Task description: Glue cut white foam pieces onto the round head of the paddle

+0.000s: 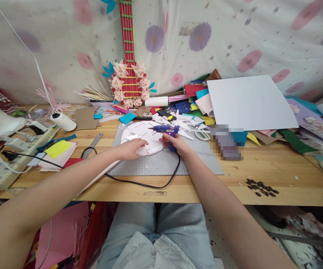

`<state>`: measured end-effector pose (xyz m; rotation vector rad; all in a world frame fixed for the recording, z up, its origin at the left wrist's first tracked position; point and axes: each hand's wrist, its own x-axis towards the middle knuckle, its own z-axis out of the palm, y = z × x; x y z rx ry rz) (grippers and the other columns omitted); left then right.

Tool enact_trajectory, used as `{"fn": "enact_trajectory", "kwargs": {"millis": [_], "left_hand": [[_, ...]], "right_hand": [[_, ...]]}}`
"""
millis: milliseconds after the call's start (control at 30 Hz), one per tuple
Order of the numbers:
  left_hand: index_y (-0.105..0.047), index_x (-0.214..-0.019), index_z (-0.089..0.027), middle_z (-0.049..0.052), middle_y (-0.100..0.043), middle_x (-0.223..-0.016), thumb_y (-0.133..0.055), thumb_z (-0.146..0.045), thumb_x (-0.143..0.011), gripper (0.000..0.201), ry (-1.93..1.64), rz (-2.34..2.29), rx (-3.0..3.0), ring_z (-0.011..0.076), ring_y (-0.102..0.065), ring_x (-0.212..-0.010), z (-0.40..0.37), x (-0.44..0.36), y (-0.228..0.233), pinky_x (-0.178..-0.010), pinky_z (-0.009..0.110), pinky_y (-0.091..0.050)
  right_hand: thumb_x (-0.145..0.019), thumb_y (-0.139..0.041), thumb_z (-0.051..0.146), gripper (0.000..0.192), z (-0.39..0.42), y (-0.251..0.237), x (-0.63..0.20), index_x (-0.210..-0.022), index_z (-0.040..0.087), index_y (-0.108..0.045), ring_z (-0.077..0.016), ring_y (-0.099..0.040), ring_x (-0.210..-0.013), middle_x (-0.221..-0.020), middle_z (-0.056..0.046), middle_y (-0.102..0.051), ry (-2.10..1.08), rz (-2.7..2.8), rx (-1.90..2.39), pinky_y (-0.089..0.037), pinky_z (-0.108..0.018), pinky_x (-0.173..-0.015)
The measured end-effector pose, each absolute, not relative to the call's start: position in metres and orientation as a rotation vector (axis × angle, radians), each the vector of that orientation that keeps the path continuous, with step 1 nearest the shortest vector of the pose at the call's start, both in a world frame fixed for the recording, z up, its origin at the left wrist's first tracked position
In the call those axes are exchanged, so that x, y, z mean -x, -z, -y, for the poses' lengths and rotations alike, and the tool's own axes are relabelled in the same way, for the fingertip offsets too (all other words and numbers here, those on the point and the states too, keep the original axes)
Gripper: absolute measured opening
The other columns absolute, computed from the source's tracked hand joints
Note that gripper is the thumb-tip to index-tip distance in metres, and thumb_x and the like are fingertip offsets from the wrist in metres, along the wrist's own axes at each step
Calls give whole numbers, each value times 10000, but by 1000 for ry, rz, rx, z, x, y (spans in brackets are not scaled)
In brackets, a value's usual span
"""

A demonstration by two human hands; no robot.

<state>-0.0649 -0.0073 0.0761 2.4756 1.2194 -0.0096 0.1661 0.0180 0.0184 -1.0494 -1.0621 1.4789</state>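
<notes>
Hands meet over a grey mat (161, 164) on the wooden table (262, 175). Her right hand (178, 144) is wrapped tight round the grip of a blue glue gun (165, 129), nozzle pointing left over a pale pink paper disc (147, 144) — its black cord (150, 185) loops toward the table edge. Her left hand (130, 147) lies flat, fingers spread, pressing the disc's near edge, clasping nothing. White paper scraps (183, 123) lie just behind the gun — a big white sheet (248, 101) further right.

Place: a home craft corner.
Showing it: foam sheets (197, 98) piling on the wooden table (262, 168), cutting mat (161, 164), glue gun (165, 130), floral curtain (234, 37) hanging behind.
</notes>
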Motion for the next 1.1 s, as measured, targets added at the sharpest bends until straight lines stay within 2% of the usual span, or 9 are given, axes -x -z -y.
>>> {"fn": "enact_trajectory", "kwargs": {"millis": [100,200,367,600,867,967,1100], "left_hand": [[-478,-1215,-167,97,-562,-1217,-537,-236,-746,478,-149,-1272,-2390,183,-566,-1045,-1,78,-85,-921,323,-449],[-522,-1144,-172,82,-589,-1157,-509,-296,-772,393,-227,-1384,-2399,182,-567,-1012,-6,93,-94,-896,328,-457],[-569,-1002,-196,59,-611,-1049,-617,-372,-677,373,46,-1373,-2485,207,-562,-976,4,100,-97,-835,309,-447],[-537,-880,-207,34,-609,-957,-644,-318,-665,265,105,-1361,-2529,186,-570,-868,9,97,-84,-706,268,-413],[-535,-950,-191,44,-600,-969,-617,-339,-704,299,56,-1272,-2510,183,-560,-893,6,100,-85,-760,283,-432],[-543,-934,-181,54,-601,-957,-546,-313,-752,225,-40,-1356,-2469,181,-565,-879,2,96,-83,-760,290,-440],[-542,-861,-191,45,-593,-927,-558,-284,-727,164,-17,-1435,-2512,193,-556,-868,-3,88,-77,-720,290,-424]], "right_hand": [[-644,-773,416,283,-18,-19,-168,-736,203,-612,-168,-667,-752,-725,-33,-685,-1485,1023,1026,-550,-253,-595],[-675,-743,426,278,-19,-19,-170,-765,198,-610,-162,-671,-754,-726,-33,-685,-1482,973,1021,-549,-246,-603],[-683,-730,434,283,-22,-19,-173,-756,200,-587,-156,-669,-720,-713,-27,-681,-1469,946,1015,-538,-235,-559],[-651,-744,458,314,-21,-20,-174,-709,202,-572,-159,-664,-708,-705,-34,-679,-1467,944,1024,-523,-227,-520],[-658,-737,466,309,-21,-20,-175,-733,195,-610,-143,-660,-695,-712,-30,-683,-1463,937,1015,-510,-207,-518],[-666,-735,469,305,-23,-20,-177,-724,195,-615,-132,-654,-663,-696,-23,-683,-1467,883,1002,-499,-196,-494],[-671,-723,500,328,-25,-20,-180,-710,195,-608,-141,-663,-654,-694,-28,-690,-1454,811,1024,-481,-190,-458]]}}
